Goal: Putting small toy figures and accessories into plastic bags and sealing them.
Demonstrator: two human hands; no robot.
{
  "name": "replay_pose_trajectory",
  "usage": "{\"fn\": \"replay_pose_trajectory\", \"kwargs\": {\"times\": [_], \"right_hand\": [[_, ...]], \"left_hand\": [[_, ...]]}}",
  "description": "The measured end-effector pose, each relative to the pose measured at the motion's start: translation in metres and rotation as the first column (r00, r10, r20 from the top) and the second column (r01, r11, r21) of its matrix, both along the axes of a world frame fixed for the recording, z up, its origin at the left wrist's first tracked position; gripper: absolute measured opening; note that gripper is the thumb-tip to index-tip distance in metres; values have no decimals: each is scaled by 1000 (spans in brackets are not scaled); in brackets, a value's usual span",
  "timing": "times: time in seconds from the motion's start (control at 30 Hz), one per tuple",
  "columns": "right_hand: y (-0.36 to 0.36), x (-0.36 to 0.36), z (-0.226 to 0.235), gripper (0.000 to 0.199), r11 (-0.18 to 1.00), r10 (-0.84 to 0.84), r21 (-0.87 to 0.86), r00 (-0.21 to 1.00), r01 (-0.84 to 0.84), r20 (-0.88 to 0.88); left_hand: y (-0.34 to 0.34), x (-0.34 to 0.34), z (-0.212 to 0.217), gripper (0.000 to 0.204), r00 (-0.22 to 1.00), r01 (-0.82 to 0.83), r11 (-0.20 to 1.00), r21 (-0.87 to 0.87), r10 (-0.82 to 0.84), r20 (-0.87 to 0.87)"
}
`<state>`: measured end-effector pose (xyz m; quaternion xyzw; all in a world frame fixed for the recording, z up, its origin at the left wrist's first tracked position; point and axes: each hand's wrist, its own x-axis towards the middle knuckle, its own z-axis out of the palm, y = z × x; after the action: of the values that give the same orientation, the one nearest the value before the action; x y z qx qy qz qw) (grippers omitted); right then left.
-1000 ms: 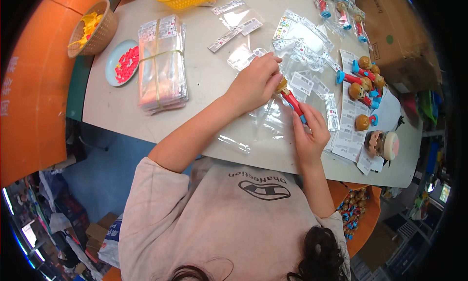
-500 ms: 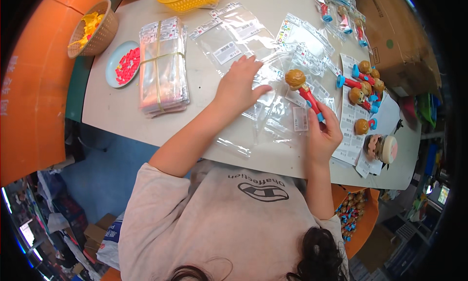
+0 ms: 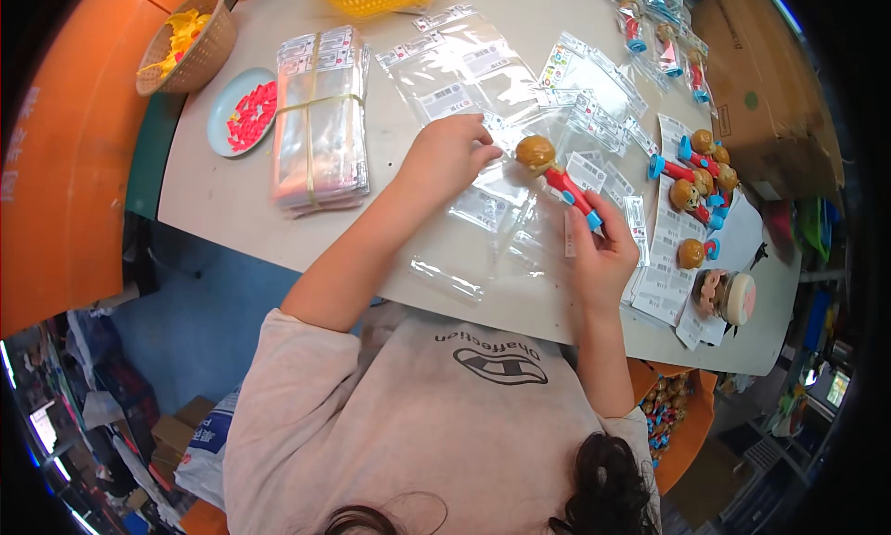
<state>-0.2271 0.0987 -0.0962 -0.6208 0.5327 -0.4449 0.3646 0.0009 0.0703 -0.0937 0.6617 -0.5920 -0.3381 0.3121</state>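
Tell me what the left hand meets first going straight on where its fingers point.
Likely the toy in the right hand, at its brown head; depth is unclear, so it might miss.

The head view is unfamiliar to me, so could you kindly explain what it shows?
There is no machine: a camera on the person's head looks down, and its fisheye lens bends straight edges. Both bare hands are that person's own. The right hand holds a red and blue toy with a round brown top. The left hand is close to that top; whether it grips anything is unclear. On the table lie clear bags, a banded bundle of bags, a blue plate of pink pieces and more toys.
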Motion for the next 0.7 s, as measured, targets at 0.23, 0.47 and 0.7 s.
{"fn": "replay_pose_trajectory", "kwargs": {"times": [0.23,0.47,0.7], "right_hand": [[2,5,-5,29,994,53,84,991,-64,126],[7,10,-1,29,996,78,51,996,-80,43],[8,5,4,27,988,150,52,968,-142,-200]], "left_hand": [[0,7,-14,16,982,124,986,-108,-107,154],[6,4,-15,11,974,155,961,-229,-110,197],[9,10,-18,13,981,121,979,-166,-92,171]]}}
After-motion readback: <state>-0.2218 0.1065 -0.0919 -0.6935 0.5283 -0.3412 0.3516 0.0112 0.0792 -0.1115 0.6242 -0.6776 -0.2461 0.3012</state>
